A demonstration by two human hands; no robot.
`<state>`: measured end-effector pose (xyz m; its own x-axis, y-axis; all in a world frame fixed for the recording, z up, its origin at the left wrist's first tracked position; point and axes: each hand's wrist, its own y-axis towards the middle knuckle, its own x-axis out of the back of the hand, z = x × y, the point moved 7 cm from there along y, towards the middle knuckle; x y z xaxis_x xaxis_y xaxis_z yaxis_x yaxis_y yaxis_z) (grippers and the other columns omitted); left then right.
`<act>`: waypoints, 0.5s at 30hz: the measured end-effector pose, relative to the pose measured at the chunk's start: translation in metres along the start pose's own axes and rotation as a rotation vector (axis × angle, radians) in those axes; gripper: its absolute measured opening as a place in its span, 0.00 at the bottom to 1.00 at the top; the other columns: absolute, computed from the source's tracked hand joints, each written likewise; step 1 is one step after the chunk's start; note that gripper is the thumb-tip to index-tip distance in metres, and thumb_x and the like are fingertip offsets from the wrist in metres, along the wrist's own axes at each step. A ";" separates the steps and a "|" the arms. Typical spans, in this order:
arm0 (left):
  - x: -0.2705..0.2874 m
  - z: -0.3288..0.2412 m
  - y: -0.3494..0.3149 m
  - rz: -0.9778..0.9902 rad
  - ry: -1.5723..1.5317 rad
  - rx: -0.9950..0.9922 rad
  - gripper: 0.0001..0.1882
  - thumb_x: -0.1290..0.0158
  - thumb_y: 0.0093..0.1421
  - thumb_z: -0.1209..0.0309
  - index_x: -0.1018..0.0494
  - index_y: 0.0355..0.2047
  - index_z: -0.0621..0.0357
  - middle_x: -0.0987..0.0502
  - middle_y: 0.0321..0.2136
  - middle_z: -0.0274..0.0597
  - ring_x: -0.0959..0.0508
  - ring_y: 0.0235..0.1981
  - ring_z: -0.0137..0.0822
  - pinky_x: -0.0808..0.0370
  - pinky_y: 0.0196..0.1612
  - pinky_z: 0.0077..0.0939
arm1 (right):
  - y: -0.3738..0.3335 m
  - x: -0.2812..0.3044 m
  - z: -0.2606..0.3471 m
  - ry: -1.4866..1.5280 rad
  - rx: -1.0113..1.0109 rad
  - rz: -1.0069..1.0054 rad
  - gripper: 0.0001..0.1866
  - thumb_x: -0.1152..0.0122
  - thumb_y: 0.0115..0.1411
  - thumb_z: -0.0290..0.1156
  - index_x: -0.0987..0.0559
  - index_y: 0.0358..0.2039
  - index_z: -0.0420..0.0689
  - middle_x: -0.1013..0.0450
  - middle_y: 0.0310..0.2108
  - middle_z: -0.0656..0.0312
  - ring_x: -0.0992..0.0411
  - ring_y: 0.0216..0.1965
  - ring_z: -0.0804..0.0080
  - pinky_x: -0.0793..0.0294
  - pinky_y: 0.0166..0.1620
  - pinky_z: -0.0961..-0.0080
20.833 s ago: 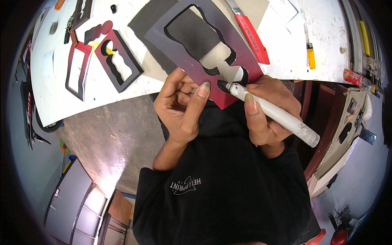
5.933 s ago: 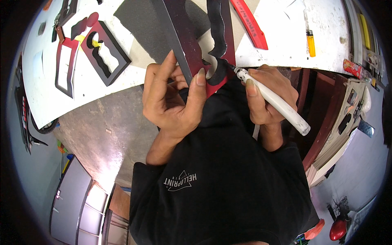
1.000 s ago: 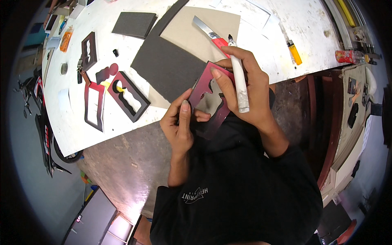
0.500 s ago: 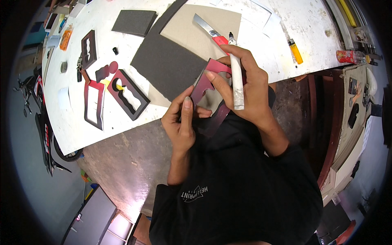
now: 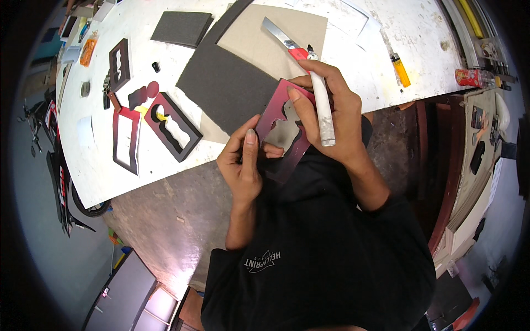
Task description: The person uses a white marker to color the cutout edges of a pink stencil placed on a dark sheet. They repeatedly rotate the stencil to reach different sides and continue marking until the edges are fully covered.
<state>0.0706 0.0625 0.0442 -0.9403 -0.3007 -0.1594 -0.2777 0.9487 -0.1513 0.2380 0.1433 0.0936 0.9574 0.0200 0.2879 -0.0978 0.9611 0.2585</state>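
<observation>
A maroon panel [image 5: 269, 113] with a wavy-edged cut-out is held up between my two hands, over the table's near edge. My left hand [image 5: 242, 168] grips its left edge, thumb on the face and fingers partly behind. My right hand [image 5: 337, 107] pinches its upper right part with the thumb on the front. A white marker [image 5: 322, 105], black tip upward and uncapped, is tucked in that same hand. Just beyond lies a utility knife [image 5: 280, 34] with a red handle and exposed blade; its rear end is hidden behind my right hand.
Dark grey foam sheet [image 5: 221, 83] and beige board [image 5: 309, 25] lie beyond my hands. To the left are a thick maroon-faced frame [image 5: 190, 132], an outline frame [image 5: 127, 143], a smaller dark frame [image 5: 120, 63] and a black cap [image 5: 155, 67]. A yellow lighter [image 5: 401, 71] lies right.
The maroon panel has turned slightly, so its face and cut-out show more fully. My right thumb has shifted a little right, and the marker has tilted slightly.
</observation>
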 end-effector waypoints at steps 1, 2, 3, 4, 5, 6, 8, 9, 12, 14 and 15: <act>0.000 0.000 0.000 0.000 0.003 0.007 0.18 0.55 0.70 0.68 0.27 0.50 0.74 0.20 0.31 0.52 0.19 0.22 0.33 0.19 0.27 0.24 | 0.000 0.001 0.002 0.007 -0.005 -0.018 0.23 0.33 0.56 0.26 0.28 0.52 0.38 0.22 0.32 0.51 0.21 0.30 0.71 0.24 0.33 0.78; 0.000 0.001 0.000 0.004 0.002 0.005 0.18 0.55 0.70 0.68 0.27 0.50 0.74 0.19 0.32 0.52 0.19 0.22 0.33 0.19 0.27 0.24 | 0.000 0.001 0.003 0.014 -0.009 -0.033 0.23 0.32 0.55 0.27 0.27 0.51 0.38 0.22 0.32 0.50 0.20 0.29 0.68 0.23 0.32 0.76; 0.000 0.001 0.000 0.007 0.001 0.004 0.18 0.55 0.70 0.68 0.27 0.50 0.74 0.19 0.32 0.52 0.19 0.22 0.33 0.19 0.27 0.24 | -0.001 0.000 0.001 0.017 -0.017 -0.031 0.23 0.32 0.56 0.27 0.27 0.51 0.38 0.22 0.32 0.50 0.20 0.30 0.68 0.23 0.32 0.76; 0.001 0.002 -0.001 0.011 0.000 0.002 0.18 0.55 0.70 0.68 0.27 0.50 0.74 0.19 0.32 0.52 0.19 0.22 0.33 0.19 0.27 0.24 | -0.001 -0.001 -0.001 0.020 -0.025 -0.030 0.23 0.33 0.56 0.26 0.27 0.51 0.38 0.22 0.33 0.49 0.20 0.31 0.67 0.23 0.32 0.75; 0.001 0.001 -0.001 0.009 -0.007 0.007 0.18 0.54 0.70 0.68 0.27 0.50 0.74 0.20 0.31 0.51 0.19 0.23 0.34 0.20 0.28 0.24 | -0.001 -0.002 -0.003 0.023 -0.033 -0.028 0.22 0.33 0.57 0.26 0.27 0.51 0.38 0.22 0.33 0.49 0.20 0.31 0.67 0.23 0.32 0.75; 0.002 0.001 0.000 0.008 -0.015 0.012 0.18 0.54 0.70 0.68 0.28 0.51 0.73 0.20 0.29 0.50 0.19 0.23 0.34 0.20 0.29 0.24 | -0.001 -0.002 -0.004 0.038 -0.022 -0.025 0.22 0.34 0.57 0.26 0.27 0.51 0.38 0.22 0.33 0.48 0.19 0.32 0.66 0.23 0.32 0.75; 0.004 0.001 0.000 0.007 -0.026 0.012 0.18 0.54 0.71 0.68 0.28 0.51 0.73 0.20 0.28 0.49 0.18 0.24 0.34 0.20 0.30 0.24 | 0.000 -0.002 -0.006 0.067 0.000 -0.021 0.21 0.35 0.58 0.26 0.27 0.52 0.38 0.22 0.34 0.47 0.19 0.33 0.65 0.23 0.33 0.74; 0.004 0.002 0.001 0.008 -0.028 0.008 0.18 0.54 0.71 0.68 0.28 0.51 0.73 0.20 0.28 0.49 0.18 0.24 0.34 0.20 0.30 0.24 | -0.001 -0.002 -0.005 0.049 0.008 -0.011 0.21 0.36 0.59 0.25 0.28 0.53 0.38 0.21 0.34 0.50 0.20 0.33 0.70 0.24 0.34 0.77; 0.005 0.003 0.001 0.015 -0.022 -0.009 0.18 0.54 0.71 0.68 0.28 0.51 0.73 0.20 0.27 0.49 0.18 0.24 0.34 0.20 0.30 0.24 | -0.001 -0.003 -0.003 0.003 0.008 0.008 0.22 0.37 0.61 0.24 0.30 0.55 0.38 0.20 0.35 0.54 0.23 0.33 0.78 0.25 0.37 0.82; 0.005 0.002 0.000 0.013 -0.015 -0.003 0.18 0.54 0.71 0.68 0.28 0.51 0.73 0.20 0.27 0.49 0.18 0.24 0.34 0.20 0.30 0.24 | -0.002 -0.004 -0.005 -0.013 -0.021 0.007 0.23 0.36 0.61 0.24 0.30 0.55 0.38 0.21 0.36 0.54 0.23 0.33 0.77 0.24 0.38 0.81; 0.005 0.002 -0.001 0.008 -0.013 0.008 0.18 0.54 0.71 0.68 0.28 0.51 0.72 0.20 0.27 0.49 0.18 0.24 0.35 0.20 0.30 0.24 | -0.002 -0.005 -0.003 -0.020 -0.013 0.019 0.24 0.36 0.60 0.24 0.30 0.56 0.38 0.21 0.36 0.54 0.23 0.34 0.77 0.24 0.38 0.81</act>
<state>0.0668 0.0604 0.0418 -0.9399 -0.2944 -0.1731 -0.2686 0.9502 -0.1578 0.2339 0.1418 0.0884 0.9499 0.0330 0.3108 -0.1122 0.9641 0.2407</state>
